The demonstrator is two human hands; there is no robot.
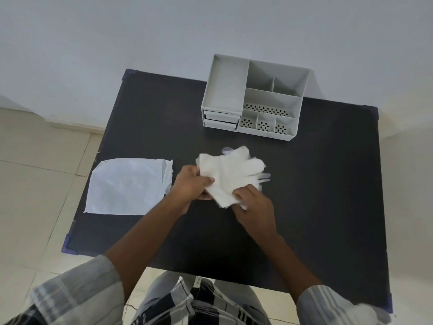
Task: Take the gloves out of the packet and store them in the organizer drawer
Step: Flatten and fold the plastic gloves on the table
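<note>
A stack of thin white gloves [230, 172] is held above the middle of the black table [316, 184], fingers pointing away to the right. My left hand [192, 184] grips the stack's left edge. My right hand [254, 202] grips its near corner. The flat white packet [127, 186] lies on the table's left side, its torn edge toward my left hand. The grey organizer [255, 97] stands at the far edge of the table. Its two small drawers [221, 119] at the lower left front look closed.
The organizer has several open compartments on top, some with perforated floors. A pale wall rises behind the table and a tiled floor lies to the left. My checked shirt and sleeves fill the bottom of the view.
</note>
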